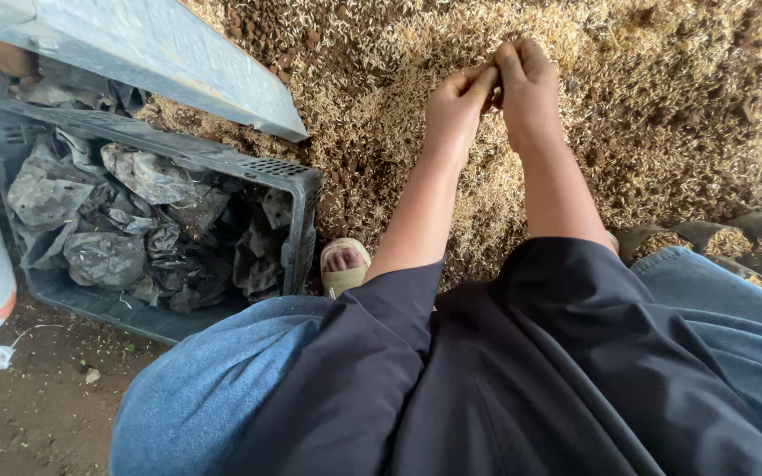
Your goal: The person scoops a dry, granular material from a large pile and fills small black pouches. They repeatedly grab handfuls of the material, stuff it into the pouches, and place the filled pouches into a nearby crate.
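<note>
Both hands pressed into a husk heap, upper middle of frame.
Left hand (457, 106) and right hand (529, 88) touch, fingers seemingly curled into the husk heap (663, 115); dark crate (297, 181) at left.

We're at a plant nursery or farm shed. Rice-husk potting mix (522, 106) heaped on bare dirt, a crate (297, 189) stuffed with crumpled black grow bags (108, 220). Filled bags (734, 242) line up alongside.

Dry husks, dull plastic, worn metal

The rough, matt husk heap (575, 115) is looking fibrous; the grey plastic crate (297, 185) is holding crinkled black plastic bags (134, 229) under a scuffed metal sheet (160, 53).
</note>
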